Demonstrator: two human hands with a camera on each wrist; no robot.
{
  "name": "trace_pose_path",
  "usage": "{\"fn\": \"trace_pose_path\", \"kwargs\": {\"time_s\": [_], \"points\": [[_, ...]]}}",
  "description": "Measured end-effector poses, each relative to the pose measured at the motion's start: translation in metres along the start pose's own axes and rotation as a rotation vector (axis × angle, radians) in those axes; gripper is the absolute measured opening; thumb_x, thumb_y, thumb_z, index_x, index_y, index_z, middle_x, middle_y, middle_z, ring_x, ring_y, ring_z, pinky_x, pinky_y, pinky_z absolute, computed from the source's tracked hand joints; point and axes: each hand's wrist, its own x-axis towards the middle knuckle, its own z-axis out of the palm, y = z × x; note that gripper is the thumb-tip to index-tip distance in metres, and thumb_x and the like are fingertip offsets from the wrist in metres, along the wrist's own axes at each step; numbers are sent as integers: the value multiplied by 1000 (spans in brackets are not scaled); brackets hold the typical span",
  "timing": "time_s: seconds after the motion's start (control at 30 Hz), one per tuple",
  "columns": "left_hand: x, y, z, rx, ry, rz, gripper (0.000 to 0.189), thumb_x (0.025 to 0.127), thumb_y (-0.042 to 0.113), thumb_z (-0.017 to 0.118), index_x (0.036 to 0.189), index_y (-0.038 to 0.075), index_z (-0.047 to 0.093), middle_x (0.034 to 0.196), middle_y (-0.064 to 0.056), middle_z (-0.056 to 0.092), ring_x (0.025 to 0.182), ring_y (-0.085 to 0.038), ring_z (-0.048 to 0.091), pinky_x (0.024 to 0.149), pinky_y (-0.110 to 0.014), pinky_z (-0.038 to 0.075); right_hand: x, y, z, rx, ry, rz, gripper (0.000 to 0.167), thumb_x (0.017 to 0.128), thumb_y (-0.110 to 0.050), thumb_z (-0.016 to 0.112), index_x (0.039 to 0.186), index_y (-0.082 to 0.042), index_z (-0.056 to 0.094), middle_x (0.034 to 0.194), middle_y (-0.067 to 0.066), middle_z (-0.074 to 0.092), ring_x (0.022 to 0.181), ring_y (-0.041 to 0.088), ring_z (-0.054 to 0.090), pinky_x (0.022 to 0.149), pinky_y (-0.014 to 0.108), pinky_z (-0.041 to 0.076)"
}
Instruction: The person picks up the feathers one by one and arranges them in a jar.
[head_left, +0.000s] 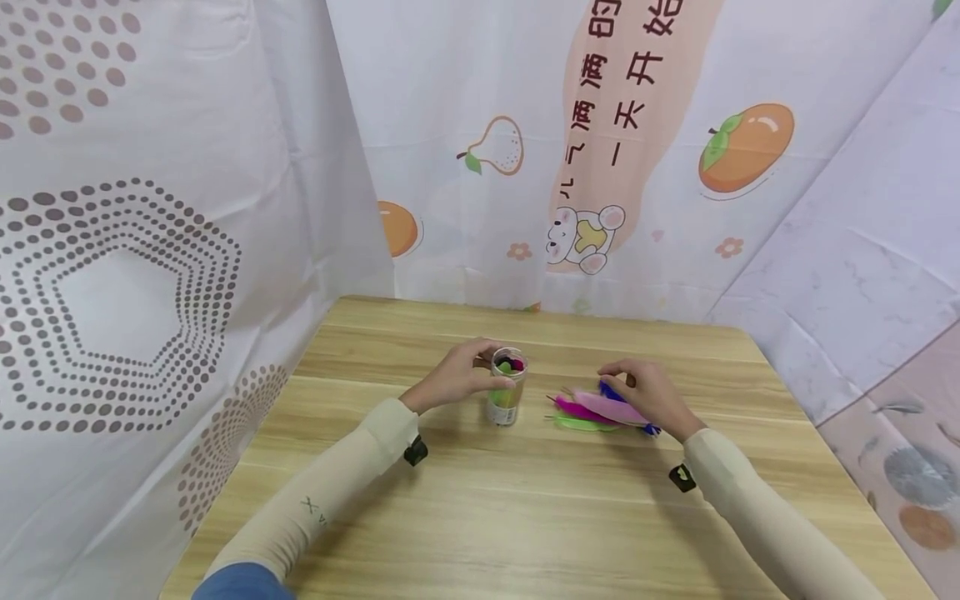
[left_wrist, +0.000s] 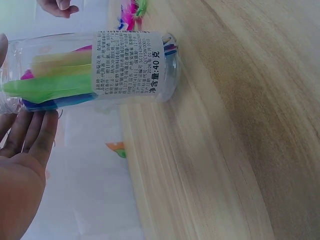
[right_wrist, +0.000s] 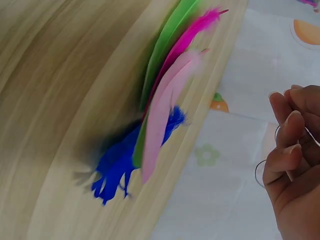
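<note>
My left hand (head_left: 457, 379) holds a clear plastic jar (head_left: 504, 408) near its mouth, thumb on one side and fingers on the other. The jar stands upright on the table with no lid on it. Through its wall in the left wrist view show green feathers (left_wrist: 55, 86), with yellow, blue and magenta ones. To the right lies a small pile: a light pink feather (right_wrist: 162, 110), a magenta feather (right_wrist: 187, 40), a green feather (right_wrist: 162, 50) and a blue feather (right_wrist: 117, 160). Just over the pile hovers my right hand (head_left: 648, 392), fingers loosely bent, with nothing visible in it.
The wood-grain table (head_left: 525, 517) ends at a printed white curtain (head_left: 450, 233) at the back. Another patterned curtain (head_left: 150, 317) hangs along the left side, and a marbled cloth (head_left: 862, 292) on the right.
</note>
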Motion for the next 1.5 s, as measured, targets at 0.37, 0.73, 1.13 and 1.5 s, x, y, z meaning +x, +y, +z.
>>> {"fn": "trace_pose_path", "kwargs": {"time_s": [0.37,0.73,1.13,1.5], "points": [[3,0,0,11,-3,13,58,85,44,85,136,23,65,118,9,66,107,-11,62,101,-34,51,-16,22,0,-17,10,20,13,96,-9,74,108,-3,78,99,5,75,53,9,43,45,25,36],[2,1,0,31,-3,16,60,85,45,84,136,20,65,118,8,66,108,-11,63,102,-33,51,-36,42,5,-75,3,49,14,94,-11,76,106,-5,78,104,8,75,61,8,49,51,25,41],[0,0,1,12,8,-5,58,86,41,85,137,22,64,118,9,66,107,-11,63,101,-32,52,-51,56,10,-101,-9,76,14,89,-9,81,102,-6,79,98,6,76,64,8,50,56,25,43],[1,3,0,25,4,-20,57,86,39,85,137,22,64,119,9,66,107,-10,62,101,-30,51,-55,62,15,-138,-52,127,25,90,-11,79,112,-1,75,96,7,75,63,10,50,57,28,42]]}}
